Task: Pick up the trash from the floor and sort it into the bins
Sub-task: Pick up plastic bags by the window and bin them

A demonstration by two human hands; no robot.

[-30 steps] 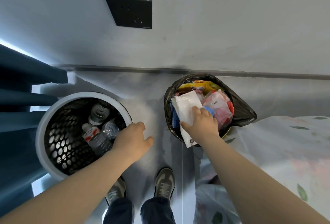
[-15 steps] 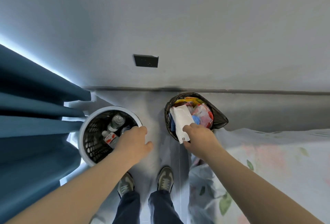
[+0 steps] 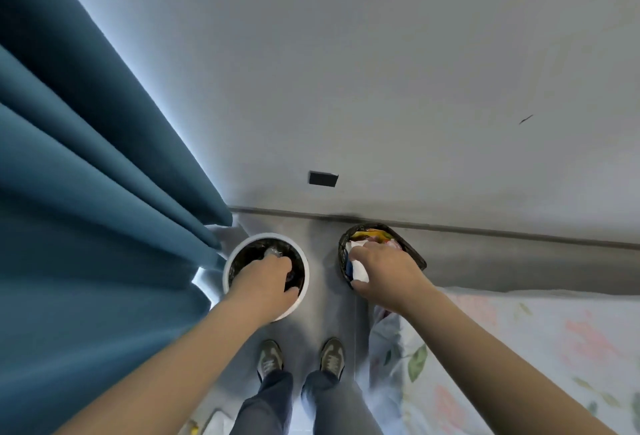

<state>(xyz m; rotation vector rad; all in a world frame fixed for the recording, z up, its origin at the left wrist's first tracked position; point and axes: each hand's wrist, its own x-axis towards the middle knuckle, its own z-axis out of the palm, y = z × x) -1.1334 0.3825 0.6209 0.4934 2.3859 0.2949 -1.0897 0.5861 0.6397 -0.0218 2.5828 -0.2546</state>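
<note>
A white bin [image 3: 302, 265] with a black mesh liner stands on the floor at the left and holds clear plastic bottles [image 3: 273, 253]. To its right a bin lined with a black bag [image 3: 414, 257] is full of colourful wrappers. A white packet [image 3: 357, 270] sticks out at that bin's left side. My left hand [image 3: 266, 282] hangs over the white bin with loosely curled fingers and holds nothing. My right hand [image 3: 382, 273] hovers over the black-bag bin beside the white packet, with relaxed fingers, and hides much of the bin.
A blue curtain [image 3: 90, 199] hangs close on the left. A floral bedsheet [image 3: 512, 358] fills the right foreground. Both bins stand against the grey wall with a black socket [image 3: 323, 178]. My shoes [image 3: 300, 358] are on the grey floor between curtain and bed.
The view has risen and pulled back from the bins. My left hand moved over the white bin. My right hand stayed over the black-bag bin, where the white packet still lies.
</note>
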